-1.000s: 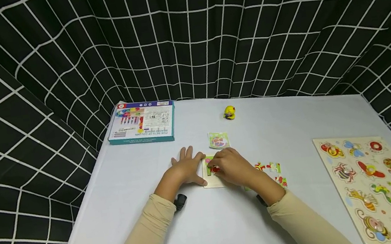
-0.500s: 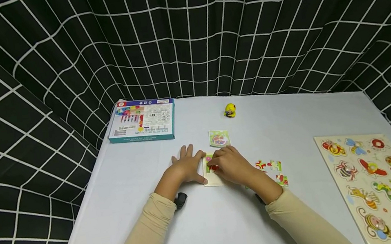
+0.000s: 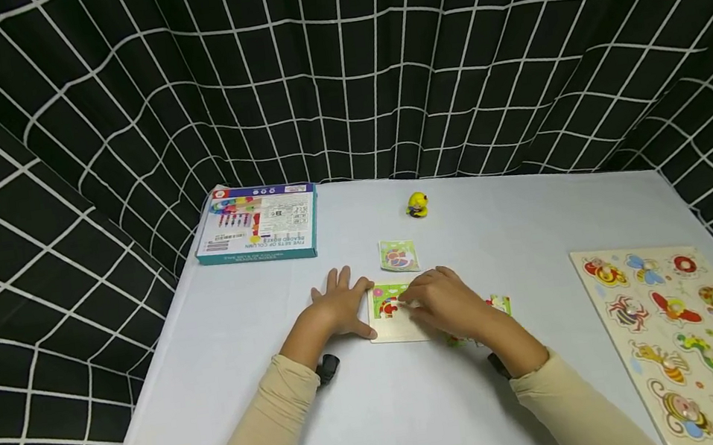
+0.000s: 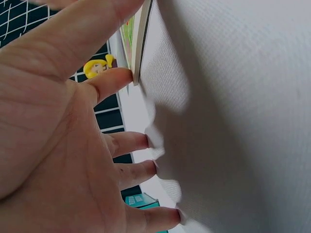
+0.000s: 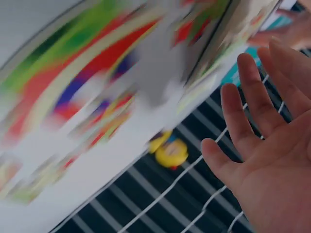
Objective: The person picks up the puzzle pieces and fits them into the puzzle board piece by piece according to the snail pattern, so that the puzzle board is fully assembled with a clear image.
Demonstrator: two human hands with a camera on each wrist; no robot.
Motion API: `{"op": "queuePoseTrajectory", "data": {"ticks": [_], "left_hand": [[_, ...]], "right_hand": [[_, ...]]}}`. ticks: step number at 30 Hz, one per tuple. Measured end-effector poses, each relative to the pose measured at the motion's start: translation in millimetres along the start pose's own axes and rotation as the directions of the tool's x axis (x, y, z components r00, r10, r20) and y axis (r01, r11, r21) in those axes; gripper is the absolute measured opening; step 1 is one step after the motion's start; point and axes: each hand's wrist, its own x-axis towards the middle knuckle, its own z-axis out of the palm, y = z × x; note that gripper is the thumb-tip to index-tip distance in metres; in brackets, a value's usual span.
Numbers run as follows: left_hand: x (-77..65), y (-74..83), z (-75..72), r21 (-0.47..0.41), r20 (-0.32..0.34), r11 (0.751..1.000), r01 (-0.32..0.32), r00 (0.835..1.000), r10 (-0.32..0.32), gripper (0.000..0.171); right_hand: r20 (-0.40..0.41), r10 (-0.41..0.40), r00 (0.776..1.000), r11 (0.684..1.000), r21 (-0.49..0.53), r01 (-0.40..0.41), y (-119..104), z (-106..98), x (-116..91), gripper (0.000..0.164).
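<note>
A small wooden jigsaw board (image 3: 398,333) lies on the white table, with green and red puzzle pieces (image 3: 383,301) in its upper left part. My left hand (image 3: 337,311) spreads its fingers on the cloth, thumb and index finger at the board's left edge. In the left wrist view the index fingertip touches the side of the board (image 4: 140,46). My right hand (image 3: 446,302) is over the board's right part, and its fingers look loosely bent and hold nothing in the right wrist view. Loose puzzle pieces (image 3: 499,303) lie right of the board, partly hidden by the right wrist and blurred close up.
A picture card (image 3: 398,255) lies just beyond the board, with a yellow duck toy (image 3: 417,205) farther back. At the back left lies a flat teal-edged box (image 3: 255,224). A large wooden insect puzzle board (image 3: 688,329) covers the right side. Black gridded cloth (image 3: 336,67) surrounds the table.
My right hand has drawn back to the right from the pieces in the board, uncovering more of the green and red picture. The left hand has stayed at the board's edge.
</note>
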Motion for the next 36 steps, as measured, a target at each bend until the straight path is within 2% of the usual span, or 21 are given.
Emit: {"op": "queuePoseTrajectory", "data": {"ticks": [4,9,12,25,36], "left_hand": [[-0.7,-0.9,-2.1,-0.015,0.0,1.0,-0.001,1.0,0.001,0.09],[-0.8,-4.4,-3.5,-0.034,0.006,0.999,0.011,1.0,-0.011,0.092],[-1.1,-6.1,-3.2,-0.027,0.008,1.0,0.014,1.0,-0.014,0.091],[0.8,-5.5,-3.1,-0.015,0.009,1.0,0.012,1.0,-0.011,0.092],[-0.8,-0.4,1.2,-0.049,0.005,0.999,0.002,1.0,-0.002,0.091]], "right_hand": [[-0.039,0.072,0.997,0.997,-0.023,-0.073,21,-9,-19,0.02],[-0.049,0.173,0.984,0.983,-0.046,-0.176,44,-16,-40,0.022],[-0.059,0.197,0.979,0.978,-0.057,-0.2,53,-16,-49,0.021],[-0.041,0.204,0.978,0.978,-0.038,-0.205,61,-17,-64,0.022],[-0.044,0.197,0.979,0.979,-0.037,-0.199,66,-13,-71,0.025]]}}
